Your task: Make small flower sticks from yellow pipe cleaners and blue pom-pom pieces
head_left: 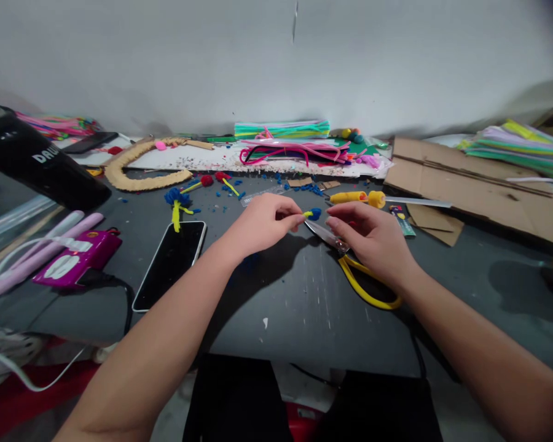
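My left hand [276, 218] pinches a short yellow pipe-cleaner stem with a fuzzy blue tip [314, 213], held just above the table. My right hand [368, 236] is close to the right of that blue tip, thumb and forefinger slightly apart, with nothing visible between them. Beneath the right hand lie yellow-handled scissors [371, 294], their blades pointing up and left towards the stem. Farther left, a blue fuzzy flower with yellow stems [177, 202] rests by the top of a phone [170, 264]. Two red-tipped yellow stems [221, 178] lie behind my left hand.
A black bottle [37, 159] and a magenta box with cables [78, 258] are at left. Pipe-cleaner bundles [281, 130] lie along the wall, near a curved cardboard piece [120, 175]. Cardboard sheets [483, 190] and a yellow tool with a pale stick [350, 197] are at right.
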`<move>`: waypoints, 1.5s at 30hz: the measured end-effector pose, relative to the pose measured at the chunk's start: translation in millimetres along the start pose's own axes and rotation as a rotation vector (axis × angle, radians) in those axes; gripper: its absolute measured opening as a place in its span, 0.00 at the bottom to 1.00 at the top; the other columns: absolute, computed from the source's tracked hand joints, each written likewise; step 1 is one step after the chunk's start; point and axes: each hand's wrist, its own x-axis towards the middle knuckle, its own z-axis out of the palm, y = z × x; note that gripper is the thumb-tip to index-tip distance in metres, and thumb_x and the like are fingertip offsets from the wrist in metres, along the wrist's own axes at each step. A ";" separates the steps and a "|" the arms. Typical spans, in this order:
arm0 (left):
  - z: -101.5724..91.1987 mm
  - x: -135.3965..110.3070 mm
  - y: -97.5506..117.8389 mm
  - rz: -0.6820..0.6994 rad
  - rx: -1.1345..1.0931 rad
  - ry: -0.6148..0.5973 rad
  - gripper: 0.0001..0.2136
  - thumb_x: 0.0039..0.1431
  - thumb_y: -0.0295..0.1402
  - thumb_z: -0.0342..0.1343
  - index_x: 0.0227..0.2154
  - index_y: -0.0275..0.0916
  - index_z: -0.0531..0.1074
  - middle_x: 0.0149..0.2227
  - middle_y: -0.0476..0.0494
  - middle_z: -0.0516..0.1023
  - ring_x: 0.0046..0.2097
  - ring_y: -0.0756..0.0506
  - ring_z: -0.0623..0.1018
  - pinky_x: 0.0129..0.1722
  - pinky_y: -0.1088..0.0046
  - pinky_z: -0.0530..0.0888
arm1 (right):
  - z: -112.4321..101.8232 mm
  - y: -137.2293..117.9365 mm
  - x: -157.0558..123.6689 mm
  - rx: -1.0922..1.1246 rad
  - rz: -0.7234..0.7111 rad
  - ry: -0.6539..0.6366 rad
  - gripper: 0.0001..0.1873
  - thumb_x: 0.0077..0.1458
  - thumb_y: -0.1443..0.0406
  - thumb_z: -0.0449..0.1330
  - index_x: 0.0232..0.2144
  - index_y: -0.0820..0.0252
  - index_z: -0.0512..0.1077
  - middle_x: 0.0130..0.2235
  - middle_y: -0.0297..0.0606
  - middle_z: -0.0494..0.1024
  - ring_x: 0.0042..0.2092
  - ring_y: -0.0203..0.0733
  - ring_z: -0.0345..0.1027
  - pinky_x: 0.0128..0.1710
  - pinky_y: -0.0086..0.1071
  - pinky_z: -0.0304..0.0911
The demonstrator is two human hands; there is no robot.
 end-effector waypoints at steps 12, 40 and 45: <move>-33.4 6.4 -38.2 -0.083 0.033 0.093 0.13 0.57 0.41 0.59 0.28 0.36 0.78 0.29 0.42 0.81 0.30 0.49 0.74 0.32 0.72 0.67 | 47.0 -41.7 12.0 -0.213 -0.278 -0.628 0.06 0.59 0.67 0.59 0.37 0.58 0.76 0.36 0.37 0.79 0.35 0.38 0.69 0.38 0.31 0.61; -39.5 9.5 -52.1 -0.089 -0.067 0.078 0.08 0.53 0.34 0.61 0.32 0.35 0.78 0.33 0.41 0.82 0.35 0.46 0.79 0.36 0.71 0.73 | 94.1 -58.5 35.4 -0.124 -0.174 -0.591 0.05 0.61 0.66 0.56 0.33 0.61 0.69 0.32 0.37 0.76 0.32 0.36 0.66 0.32 0.30 0.59; -31.8 8.1 -44.2 -0.095 -0.056 0.066 0.09 0.55 0.36 0.59 0.33 0.35 0.77 0.32 0.41 0.81 0.34 0.47 0.78 0.35 0.72 0.72 | 35.7 -42.8 26.5 0.101 -0.058 -0.526 0.09 0.60 0.59 0.58 0.34 0.59 0.71 0.30 0.35 0.77 0.30 0.36 0.69 0.30 0.30 0.64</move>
